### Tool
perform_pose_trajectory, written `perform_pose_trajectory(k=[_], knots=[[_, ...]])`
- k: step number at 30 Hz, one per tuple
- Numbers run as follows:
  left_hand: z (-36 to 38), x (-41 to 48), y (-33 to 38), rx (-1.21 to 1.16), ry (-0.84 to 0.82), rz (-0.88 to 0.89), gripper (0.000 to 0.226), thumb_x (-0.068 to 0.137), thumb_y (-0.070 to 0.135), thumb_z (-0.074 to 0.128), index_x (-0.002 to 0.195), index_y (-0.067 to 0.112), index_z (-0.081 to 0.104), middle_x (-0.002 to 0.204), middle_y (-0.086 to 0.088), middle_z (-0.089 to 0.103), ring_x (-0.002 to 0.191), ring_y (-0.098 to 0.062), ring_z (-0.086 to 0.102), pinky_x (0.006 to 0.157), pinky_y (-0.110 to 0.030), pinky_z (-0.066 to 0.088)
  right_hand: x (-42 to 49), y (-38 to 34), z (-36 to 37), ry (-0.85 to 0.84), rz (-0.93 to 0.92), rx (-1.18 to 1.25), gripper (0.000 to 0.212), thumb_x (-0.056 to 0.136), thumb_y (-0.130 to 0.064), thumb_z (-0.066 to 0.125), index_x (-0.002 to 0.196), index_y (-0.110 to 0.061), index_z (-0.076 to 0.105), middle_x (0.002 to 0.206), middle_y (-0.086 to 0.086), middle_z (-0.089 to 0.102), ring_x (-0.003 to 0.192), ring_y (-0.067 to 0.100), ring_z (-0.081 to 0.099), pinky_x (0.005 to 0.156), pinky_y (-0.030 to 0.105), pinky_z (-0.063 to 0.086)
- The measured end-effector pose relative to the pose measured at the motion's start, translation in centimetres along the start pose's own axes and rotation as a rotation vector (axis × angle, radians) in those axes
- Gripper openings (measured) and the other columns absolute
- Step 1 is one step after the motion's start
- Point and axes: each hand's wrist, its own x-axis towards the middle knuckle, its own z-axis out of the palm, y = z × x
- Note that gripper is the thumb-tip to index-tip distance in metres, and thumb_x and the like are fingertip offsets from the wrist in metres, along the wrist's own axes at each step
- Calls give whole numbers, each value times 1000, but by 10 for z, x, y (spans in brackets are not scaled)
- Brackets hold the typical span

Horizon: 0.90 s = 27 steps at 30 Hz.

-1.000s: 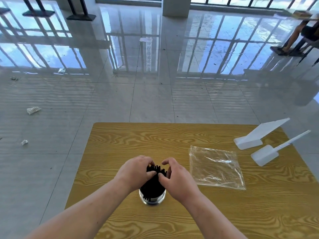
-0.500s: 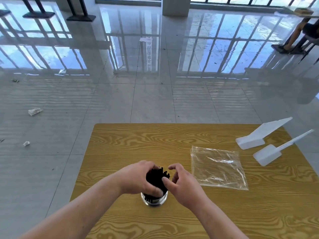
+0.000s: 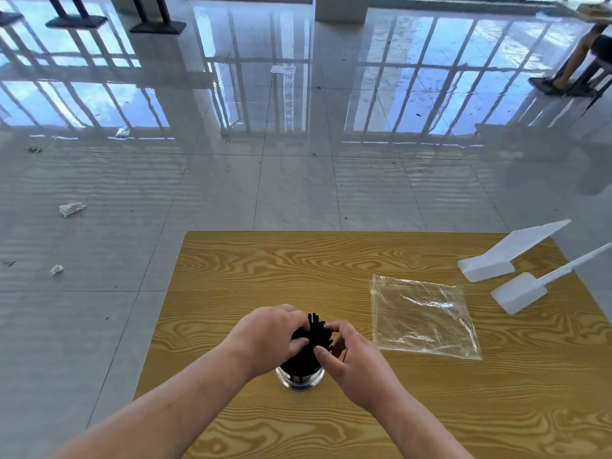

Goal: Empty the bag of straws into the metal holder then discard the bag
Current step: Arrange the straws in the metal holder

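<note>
at the near table edge: both hands on the straws in the holder

at the near middle of the wooden table [image 3: 265,260] stands the metal holder [image 3: 299,380], upright, with a bundle of black straws [image 3: 314,339] standing in it, tips fanned above the rim. left hand [image 3: 268,336]: fingers curled round the left side of the bundle, thumb pressed on its near face. right hand [image 3: 354,362]: thumb and curled fingers grip the bundle from the right. both forearms enter from the bottom edge.

right of the holder and apart from it, the clear plastic bag [image 3: 424,319] lies flat on the table, nothing visible inside. beyond it, at the far right corner, two white scoops [image 3: 496,260] lie side by side.

past the table: glossy tiled floor [image 3: 298,177] with crumpled scraps [image 3: 71,208] at left. far right, a seated person's legs [image 3: 576,61].
</note>
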Motion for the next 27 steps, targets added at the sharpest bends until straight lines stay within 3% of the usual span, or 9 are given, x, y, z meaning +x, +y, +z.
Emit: perform_pose_trajectory(k=[4,8,12,17,21,23,27], knots=[[-2,5,2,-24,95,-16,19,100,39,62,116,34,70,114,15,71,101,-13,68,87,-34,56,-2,-4,3,-3,-26,15,39,95,-64,61,129,-46,54,102,-15,68,78,3,63,67,21,49],[-17,10,6,-41,126,-25,15,96,37,67,109,33,75,106,14,74,96,-9,68,82,-25,53,1,-8,-1,8,-30,36,39,96,-62,61,131,-47,53,99,-12,68,70,2,61,64,19,46],[-38,15,12,-76,92,-75,13,93,36,69,102,33,77,98,15,75,92,-5,67,82,-29,58,5,-11,-6,20,-34,67,37,96,-58,61,130,-47,54,95,-8,68,63,2,57,62,24,51],[-45,20,14,-91,42,-120,12,90,36,71,101,35,76,96,16,72,89,-6,66,78,-28,58,8,-14,-7,27,-37,62,38,94,-61,60,129,-50,52,95,-8,66,69,2,58,62,21,50],[-32,17,7,-232,-2,-133,42,84,55,74,123,48,61,103,21,67,86,2,64,70,-21,53,10,-13,-5,46,-29,54,44,90,-64,60,131,-49,51,93,-9,64,69,2,57,61,21,48],[-28,15,1,-283,55,-158,54,79,67,72,128,51,55,104,22,62,85,2,63,66,-19,49,10,-12,-5,53,-18,51,53,85,-70,61,132,-49,50,93,-8,64,72,4,58,61,21,47],[-21,13,-12,-233,8,-220,83,70,79,70,142,45,47,121,19,52,98,-1,59,78,-22,50,9,-9,-8,-3,37,62,69,76,-76,71,135,-49,48,93,-9,63,79,6,61,65,23,47]])
